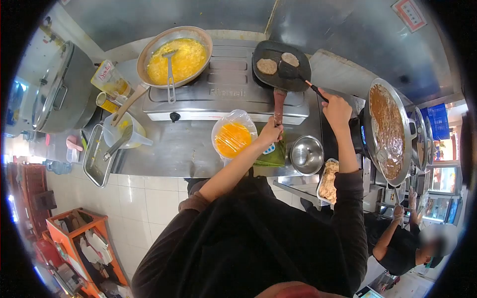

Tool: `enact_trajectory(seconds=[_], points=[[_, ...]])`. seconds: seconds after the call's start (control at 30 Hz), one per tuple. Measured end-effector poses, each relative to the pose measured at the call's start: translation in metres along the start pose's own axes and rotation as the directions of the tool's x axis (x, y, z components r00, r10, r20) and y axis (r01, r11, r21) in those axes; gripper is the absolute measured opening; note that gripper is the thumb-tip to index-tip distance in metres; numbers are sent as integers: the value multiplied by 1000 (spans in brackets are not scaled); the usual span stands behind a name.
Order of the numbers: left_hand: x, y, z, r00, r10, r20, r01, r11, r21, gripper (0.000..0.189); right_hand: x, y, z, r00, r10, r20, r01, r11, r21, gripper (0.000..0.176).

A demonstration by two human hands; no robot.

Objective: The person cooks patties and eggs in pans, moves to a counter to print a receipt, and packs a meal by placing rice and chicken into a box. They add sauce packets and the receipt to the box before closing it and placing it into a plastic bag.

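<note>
My left hand (271, 133) is closed around the brown handle of a dark square frying pan (266, 48) on the right burner. Two browned patties (267, 66) lie in the pan. My right hand (336, 108) grips a spatula (289, 71), its black blade low in the pan against the right-hand patty (290, 59). Below my left forearm stands a bowl of yellow-orange liquid (233, 140) with clear plastic over it. A green cloth (272, 158) lies near my left hand, and a steel bowl (306, 155) sits between my arms.
The two-burner stove (226, 102) also bears a round pan (142, 62) of yellow egg with a slotted turner (171, 84). Pale raw mixture fills a tray (328, 184) by my right sleeve. A large pot of brown food (387, 124) stands right; a co-worker (397, 248) is beyond.
</note>
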State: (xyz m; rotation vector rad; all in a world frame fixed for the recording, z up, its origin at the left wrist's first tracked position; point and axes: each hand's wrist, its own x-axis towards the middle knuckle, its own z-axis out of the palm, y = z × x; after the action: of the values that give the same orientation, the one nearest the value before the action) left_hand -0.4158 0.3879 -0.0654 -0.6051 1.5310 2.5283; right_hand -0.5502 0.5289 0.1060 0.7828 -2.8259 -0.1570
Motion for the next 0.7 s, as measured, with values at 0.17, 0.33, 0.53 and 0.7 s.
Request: enact_trajectory(seconds=[0.17,0.33,0.53,0.7], points=[[-2,4,2,1000,-23,-10,23,998,53,20,15,-14,-4,996,79,44,-85,984,157,37],[2,3,4,999,-12,-38,16,996,92,20,55,-48,19,988,-93,124,69,981,184,30],[3,1,4,998,-19,-52,20,999,38,23,83,-72,-4,933,-219,284,226,974,8,29],[9,-12,6,996,38,-86,-40,999,-18,23,72,-50,-29,908,-275,316,312,947,-71,26]])
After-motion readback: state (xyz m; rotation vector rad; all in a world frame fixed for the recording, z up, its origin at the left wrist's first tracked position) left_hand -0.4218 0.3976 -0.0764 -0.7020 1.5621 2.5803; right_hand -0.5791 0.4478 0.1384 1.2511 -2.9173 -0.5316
